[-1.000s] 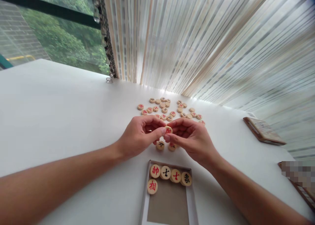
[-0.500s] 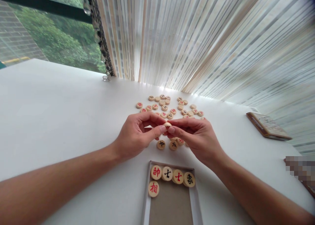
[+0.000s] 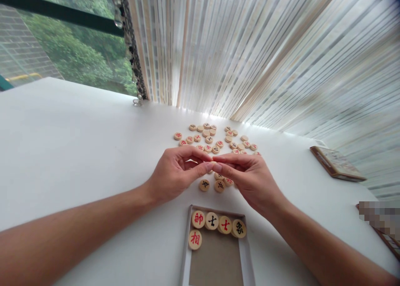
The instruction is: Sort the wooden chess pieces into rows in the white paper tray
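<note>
1. My left fingers [image 3: 196, 154] and right fingers [image 3: 230, 158] meet at their tips, pinching one small piece [image 3: 213, 163] between them; just a pale sliver shows, its face hidden from me.
2. Right behind my fingers, several loose pieces are partly covered by my hands, so I can't count them. A black-marked disc [image 3: 204, 185] lies nearer me than my fingertips, in full view.
3. Beyond my fingers, scattered discs [image 3: 208, 139] spread over the table [image 3: 93, 152]; many markings there are too small to read.
4. On my side of the fingers, a shallow tray [image 3: 185, 261] runs out of view at the bottom. Five marked tops show inside, round and pale like wood, characters red or black; its floor is flat brown.
5. Well right of my fingers lies a flat rectangular case [image 3: 339, 164]; nearer me, pixelation hides part of another object [image 3: 383, 232].
6. Past everything, a curtain [image 3: 212, 48] of thin strands hangs above the smooth white tabletop.
</note>
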`<state>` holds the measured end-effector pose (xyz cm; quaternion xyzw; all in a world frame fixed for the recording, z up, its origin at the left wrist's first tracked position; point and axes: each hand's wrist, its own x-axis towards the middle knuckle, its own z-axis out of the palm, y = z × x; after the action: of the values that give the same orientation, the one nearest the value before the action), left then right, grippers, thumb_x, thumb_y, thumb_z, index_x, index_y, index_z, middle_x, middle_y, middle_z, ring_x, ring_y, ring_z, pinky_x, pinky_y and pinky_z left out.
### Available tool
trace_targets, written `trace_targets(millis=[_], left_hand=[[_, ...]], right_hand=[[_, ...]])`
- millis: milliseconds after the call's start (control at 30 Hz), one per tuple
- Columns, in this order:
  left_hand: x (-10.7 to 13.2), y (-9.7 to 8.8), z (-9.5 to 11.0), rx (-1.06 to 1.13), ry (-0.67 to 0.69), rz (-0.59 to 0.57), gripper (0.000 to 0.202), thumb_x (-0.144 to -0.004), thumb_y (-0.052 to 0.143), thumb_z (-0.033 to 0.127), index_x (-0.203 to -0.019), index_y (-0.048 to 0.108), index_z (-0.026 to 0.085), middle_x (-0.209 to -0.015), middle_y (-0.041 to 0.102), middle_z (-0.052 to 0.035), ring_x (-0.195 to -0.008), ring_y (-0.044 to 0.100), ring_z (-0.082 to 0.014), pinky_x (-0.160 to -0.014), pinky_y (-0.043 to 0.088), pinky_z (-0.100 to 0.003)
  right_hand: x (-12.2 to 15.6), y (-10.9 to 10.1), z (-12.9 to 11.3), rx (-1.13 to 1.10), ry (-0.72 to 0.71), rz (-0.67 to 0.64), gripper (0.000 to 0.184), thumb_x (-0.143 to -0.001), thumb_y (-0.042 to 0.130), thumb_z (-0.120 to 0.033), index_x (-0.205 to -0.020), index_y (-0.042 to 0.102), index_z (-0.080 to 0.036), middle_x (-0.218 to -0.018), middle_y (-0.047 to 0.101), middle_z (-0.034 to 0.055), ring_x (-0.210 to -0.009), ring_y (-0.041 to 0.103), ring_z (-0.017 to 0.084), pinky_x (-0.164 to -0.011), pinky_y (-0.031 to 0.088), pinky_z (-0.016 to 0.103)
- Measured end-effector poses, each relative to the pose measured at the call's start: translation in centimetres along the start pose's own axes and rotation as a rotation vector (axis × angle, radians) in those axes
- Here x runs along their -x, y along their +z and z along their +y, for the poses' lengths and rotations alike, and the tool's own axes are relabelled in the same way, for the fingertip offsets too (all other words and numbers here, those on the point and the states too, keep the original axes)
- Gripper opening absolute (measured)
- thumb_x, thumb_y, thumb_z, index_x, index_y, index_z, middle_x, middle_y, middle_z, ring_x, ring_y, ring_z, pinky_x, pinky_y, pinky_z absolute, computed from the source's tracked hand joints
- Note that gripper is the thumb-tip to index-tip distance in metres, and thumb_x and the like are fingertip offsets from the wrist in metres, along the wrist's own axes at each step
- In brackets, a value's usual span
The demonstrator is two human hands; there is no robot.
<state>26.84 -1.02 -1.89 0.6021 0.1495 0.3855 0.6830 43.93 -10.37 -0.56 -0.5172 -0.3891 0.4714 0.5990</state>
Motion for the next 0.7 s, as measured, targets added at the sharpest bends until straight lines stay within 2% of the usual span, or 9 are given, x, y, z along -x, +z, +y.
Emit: trace_targets(millis=[133,267,367,500,700], left_hand=[[-0.06,0.11,0.1,0.006,-0.019,0.012,0.017,-0.077,0.092,0.017,-0.09,0.083,0.013,-0.079,0.081,-0.0028,-0.074,0.076,-0.0117,-0.07,0.063,-0.016],[-0.14,0.01,0.05,0.01,-0.049,0.027,0.015,-0.082,0.089,0.02,-0.095,0.085,0.013,-0.08,0.082,-0.0044,-0.069,0.075,-0.0107,-0.066,0.062,-0.016],[-0.21,-0.13,-0.07,0.021,-0.068,0.035,0.019,-0.082,0.089,0.02,-0.099,0.085,0.013,-0.085,0.083,-0.0052,-0.069,0.075,-0.0103,-0.067,0.063,-0.017],[-0.3,-0.25,-0.2,0.067,-0.089,0.032,0.023,-0.081,0.091,0.021,-0.102,0.084,0.014,-0.085,0.084,-0.0049,-0.069,0.076,-0.0111,-0.068,0.065,-0.018],[-0.31,-0.29,-0.23,0.105,-0.086,-0.021,0.026,-0.08,0.091,0.02,-0.105,0.085,0.015,-0.089,0.084,-0.0061,-0.073,0.077,-0.0114,-0.071,0.065,-0.017]], right_hand=[[-0.11,-0.14,-0.16,0.015,0.036,0.006,0.029,-0.065,0.101,-0.028,-0.091,0.089,-0.024,-0.087,0.086,0.0069,-0.081,0.079,0.018,-0.075,0.062,0.024],[-0.21,-0.07,-0.44,-0.037,0.05,-0.049,0.024,-0.074,0.096,-0.033,-0.094,0.089,-0.023,-0.091,0.086,0.0083,-0.085,0.081,0.02,-0.088,0.064,0.033],[-0.25,0.01,-0.54,-0.097,0.066,-0.079,0.025,-0.076,0.095,-0.032,-0.098,0.088,-0.022,-0.092,0.086,0.0083,-0.083,0.081,0.02,-0.093,0.065,0.037],[-0.24,0.02,-0.59,-0.13,0.096,-0.077,0.028,-0.075,0.096,-0.031,-0.101,0.088,-0.021,-0.095,0.086,0.0085,-0.086,0.082,0.02,-0.095,0.065,0.034],[-0.17,-0.02,-0.74,-0.134,0.144,-0.071,0.031,-0.075,0.096,-0.033,-0.102,0.087,-0.02,-0.094,0.085,0.0089,-0.084,0.082,0.018,-0.088,0.067,0.028]])
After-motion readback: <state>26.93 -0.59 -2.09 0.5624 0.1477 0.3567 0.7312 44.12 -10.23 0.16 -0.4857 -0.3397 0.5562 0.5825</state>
